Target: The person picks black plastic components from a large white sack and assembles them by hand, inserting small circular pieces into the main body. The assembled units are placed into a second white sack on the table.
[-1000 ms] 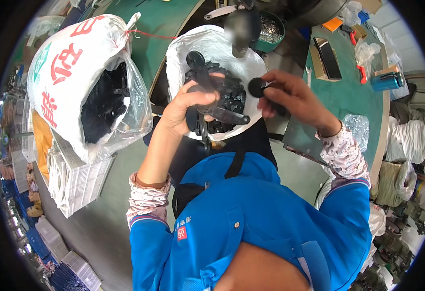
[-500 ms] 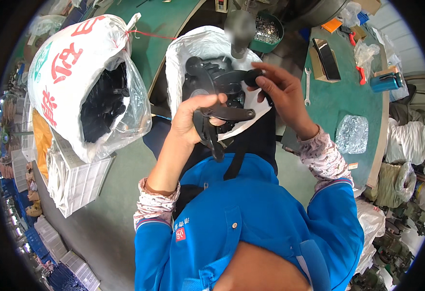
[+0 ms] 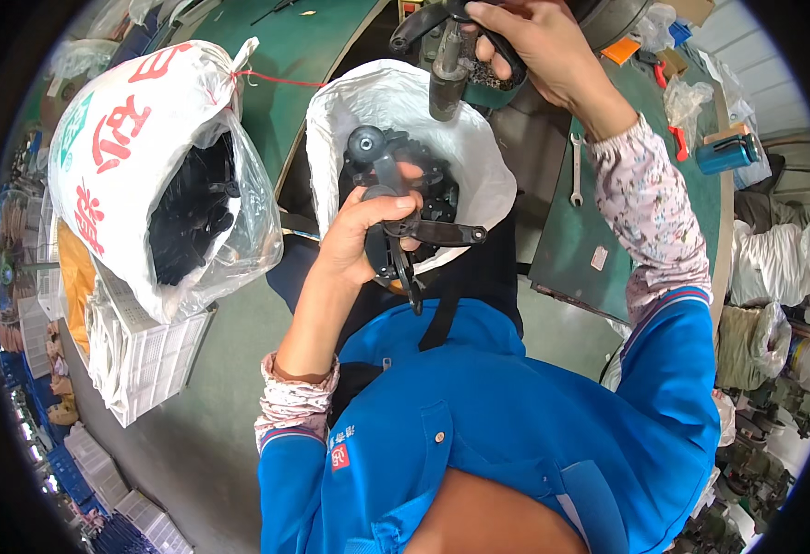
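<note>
Holding black pieces (image 3: 447, 234) — left hand (image 3: 354, 231) curled round several, right hand (image 3: 553, 46), outstretched forward, round another.

Right hand (image 3: 545, 46) forward — left hand (image 3: 359, 229) nearer

The left grip (image 3: 351, 229) held at least three black levers (image 3: 451, 234); the right grip (image 3: 548, 46) had at least one. More, too heaped to count, lay in two white sacks (image 3: 329, 148). There were two patterned oversleeves (image 3: 654, 212). The right-hand counter (image 3: 553, 254) carried one wrench (image 3: 578, 175), one blue bottle (image 3: 728, 154) and two red handles (image 3: 678, 143).
</note>
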A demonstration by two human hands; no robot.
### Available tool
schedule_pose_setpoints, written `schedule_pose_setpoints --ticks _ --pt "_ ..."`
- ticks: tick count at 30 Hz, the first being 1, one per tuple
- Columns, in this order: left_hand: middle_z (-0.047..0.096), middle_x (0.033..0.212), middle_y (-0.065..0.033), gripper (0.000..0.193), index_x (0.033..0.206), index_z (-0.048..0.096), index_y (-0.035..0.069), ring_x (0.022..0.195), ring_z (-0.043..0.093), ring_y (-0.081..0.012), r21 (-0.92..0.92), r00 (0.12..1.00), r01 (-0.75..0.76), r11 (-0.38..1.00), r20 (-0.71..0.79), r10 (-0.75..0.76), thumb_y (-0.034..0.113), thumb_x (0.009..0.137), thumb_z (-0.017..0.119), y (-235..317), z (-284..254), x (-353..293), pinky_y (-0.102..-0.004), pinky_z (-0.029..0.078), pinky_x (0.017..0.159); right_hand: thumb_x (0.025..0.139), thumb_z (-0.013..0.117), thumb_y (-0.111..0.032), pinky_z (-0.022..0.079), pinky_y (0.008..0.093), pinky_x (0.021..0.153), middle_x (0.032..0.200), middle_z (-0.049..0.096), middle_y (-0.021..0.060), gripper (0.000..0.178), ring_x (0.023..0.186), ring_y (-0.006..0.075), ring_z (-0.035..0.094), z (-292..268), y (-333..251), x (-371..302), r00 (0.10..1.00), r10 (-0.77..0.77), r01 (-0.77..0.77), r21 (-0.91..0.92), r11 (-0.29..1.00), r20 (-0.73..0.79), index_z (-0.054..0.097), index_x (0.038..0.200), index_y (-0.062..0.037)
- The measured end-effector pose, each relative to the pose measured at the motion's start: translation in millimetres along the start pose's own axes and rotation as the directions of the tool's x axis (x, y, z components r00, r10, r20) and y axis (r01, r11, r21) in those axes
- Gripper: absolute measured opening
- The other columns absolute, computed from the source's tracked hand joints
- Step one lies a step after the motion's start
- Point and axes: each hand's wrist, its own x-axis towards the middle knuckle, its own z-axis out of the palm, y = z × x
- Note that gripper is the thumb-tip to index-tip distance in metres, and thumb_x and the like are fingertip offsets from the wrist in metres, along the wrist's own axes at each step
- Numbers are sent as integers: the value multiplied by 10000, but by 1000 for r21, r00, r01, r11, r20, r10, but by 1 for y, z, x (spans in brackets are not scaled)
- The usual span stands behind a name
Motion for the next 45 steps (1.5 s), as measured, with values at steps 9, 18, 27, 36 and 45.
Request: schedule_pose_setpoints --ticks 9,18,27,36,45 --pt "568 818 -35 377 1127 547 56 635 566 -126 181 999 39 983 13 -42 59 764 650 -5 3 2 -255 434 500 919 596 -202 496 235 735 1015 655 52 338 851 91 620 21 92 -53 982 -97 93 34 995 160 583 1198 -12" --pt "605 896 -86 442 1202 513 36 663 577 -158 -79 1000 -2 997 -8 1 60 773 616 -18 -17 -8 -258 454 502 971 483 -155 438 206 657 891 614 36 262 710 77 537 57 93 -96 970 -239 212 333 919 42 561 1193 -38" --pt "590 831 -76 508 1207 489 39 707 568 -155 -43 990 -118 992 68 121 75 723 638 -11 -10 -14 -284 505 624 998 441 -239 461 227 658 1001 611 62 386 806 105 569 64 120 -114 963 92 -235 626 744 252 473 1329 -43" --pt "595 869 -37 542 1236 526 38 827 567 -116 551 939 -292 782 320 125 -53 713 635 0 17 -10 -264 478 744 947 533 -186 457 202 579 925 634 62 305 757 90 591 39 121 -111 881 213 -404 439 803 422 587 1167 19" --pt "602 943 -47 385 1133 560 20 802 584 -108 275 955 -222 936 -134 265 123 790 702 -2 -11 2 -246 535 656 927 582 -170 497 236 647 927 647 69 365 749 96 610 -6 63 -33 960 -278 273 107 956 35 543 1260 -26"
